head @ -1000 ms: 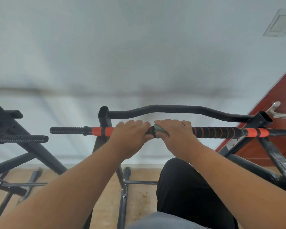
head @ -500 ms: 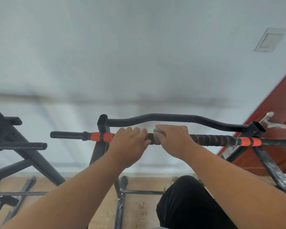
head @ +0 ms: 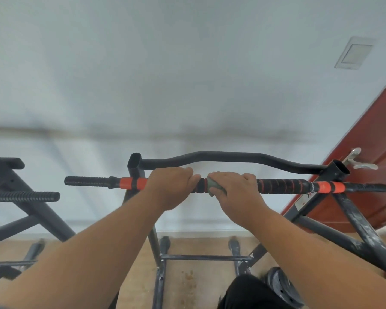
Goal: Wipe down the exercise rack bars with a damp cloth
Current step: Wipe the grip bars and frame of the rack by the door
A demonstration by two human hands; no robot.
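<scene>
A black and orange grip bar [head: 283,186] of the exercise rack runs level across the middle of the view. My left hand [head: 171,186] grips this bar just right of its left orange band. My right hand [head: 236,192] wraps a grey-green cloth [head: 213,187] around the bar a short gap to the right of the left hand. Only a small fold of the cloth shows under the fingers. Behind it a curved black bar [head: 232,158] joins the two uprights.
A second black rack [head: 20,195] with a ribbed handle stands at the left. Rack legs [head: 361,224] slope down at the right, in front of a red door [head: 370,157] with a metal handle. A weight plate [head: 281,286] lies on the wooden floor.
The view has tilted down, so the bar sits lower in frame and more floor shows. A small gap has opened between my two hands. The right hand has shifted slightly right with the cloth.
</scene>
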